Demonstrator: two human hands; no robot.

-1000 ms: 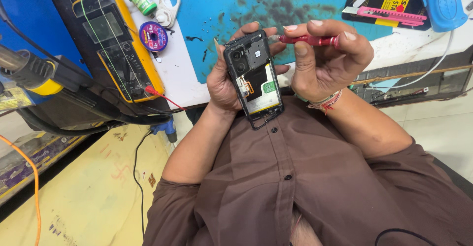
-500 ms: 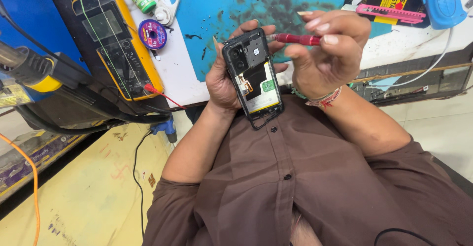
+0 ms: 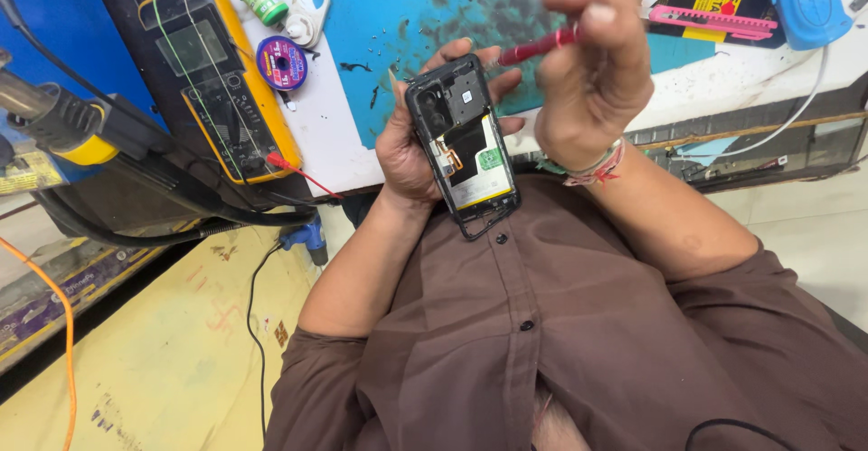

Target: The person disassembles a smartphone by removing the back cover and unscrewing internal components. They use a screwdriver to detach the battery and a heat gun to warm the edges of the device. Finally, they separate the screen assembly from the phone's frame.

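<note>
Two hands, phone (image 3: 466, 144) in left fingers (image 3: 506, 85)

Worn on the head, looking steeply down past chest and brown shirt (image 3: 561, 324) toward the bench edge. Close in: left hand (image 3: 407, 148), right hand (image 3: 592, 80) and opened phone (image 3: 463, 144) filling mid-frame. Blue mat (image 3: 380, 44) along the top, floor at left, perhaps slightly tilted.

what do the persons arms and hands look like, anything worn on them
Both hands are bare, without gloves. The right hand has a band of pinkish-red and pale threads around the wrist. The left hand has nothing on its wrist. Both forearms are uncovered, with the brown shirt sleeves pushed up near the elbows. No rings or watch show.
</note>
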